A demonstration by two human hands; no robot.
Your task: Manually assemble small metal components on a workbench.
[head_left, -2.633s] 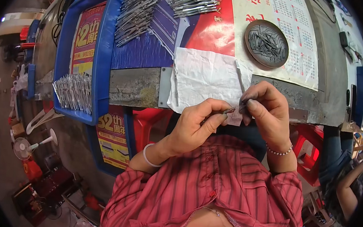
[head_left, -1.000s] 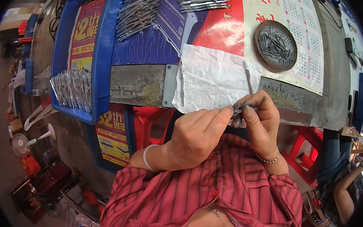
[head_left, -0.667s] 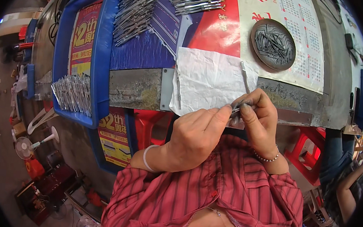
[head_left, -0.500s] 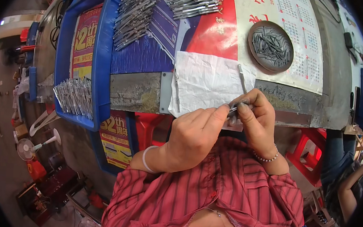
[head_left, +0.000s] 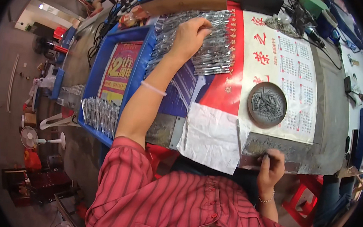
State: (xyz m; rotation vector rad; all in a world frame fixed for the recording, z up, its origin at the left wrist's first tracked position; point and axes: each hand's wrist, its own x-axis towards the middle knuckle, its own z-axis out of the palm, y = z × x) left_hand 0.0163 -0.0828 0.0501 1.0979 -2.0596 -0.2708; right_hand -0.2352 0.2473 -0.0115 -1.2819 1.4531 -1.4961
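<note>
My left hand (head_left: 191,35) reaches over the far rows of slim silver metal pieces (head_left: 213,56), its fingers curled inward. What lies between those fingertips is hidden. By the table's near edge, my right hand (head_left: 270,169) is closed, thumb against bent fingers. Something dark shows at its thumb tip, too small to name. A creased white paper sheet (head_left: 210,148) lies left of this hand, with one thin metal piece (head_left: 238,135) along its right side and another along its left. Beyond the right hand, a round dark dish (head_left: 252,112) holds many short dark grey pins (head_left: 268,104).
A blue plastic tray (head_left: 139,63) stands at the left, more silver metal pieces (head_left: 100,115) stacked in its near end. A calendar sheet (head_left: 302,101) covers the table under the dish. Cables, a black box (head_left: 260,1) and tools crowd the far side. A red stool (head_left: 304,200) stands below right.
My hands were together over the paper's near edge, with a small metal part between them. My left hand has gone far left to the metal rows; my right has moved right. The view has shifted.
</note>
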